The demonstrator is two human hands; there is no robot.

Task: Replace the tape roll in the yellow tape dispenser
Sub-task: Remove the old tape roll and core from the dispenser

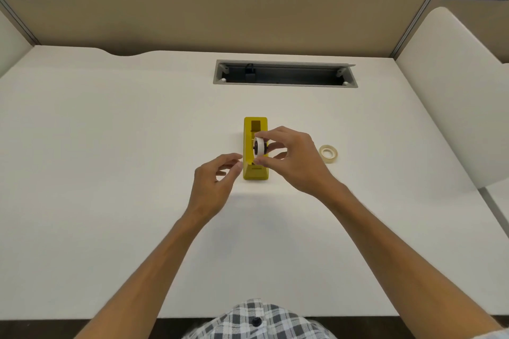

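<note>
My right hand [292, 158] holds a small white tape roll on a black hub [259, 147]. My thumb is under the roll and my fingers curl over its top, so the grip is tight on it. The roll stands on its edge, right over the middle of the yellow plastic tape dispenser [255, 170]. I cannot tell if the roll sits down in the dispenser's slot or is just above it.

My left hand [217, 176] is just beside the near left side of the dispenser. Its fingers are loose and half curled, and they hold nothing. The fingertips are very close to the yellow side, but I cannot tell if they touch it.

The dispenser is a long block. It lies on the flat white desk [110, 146], near the middle, with one short end toward me and the other toward the back edge. It has a dark square hole near its far end.

A second, cream-colored tape roll [328, 153] lies flat on the desk to the right of my right hand, apart from it.

Nearer the back edge, a long grey cable slot [285, 85] is cut into the desk.
</note>
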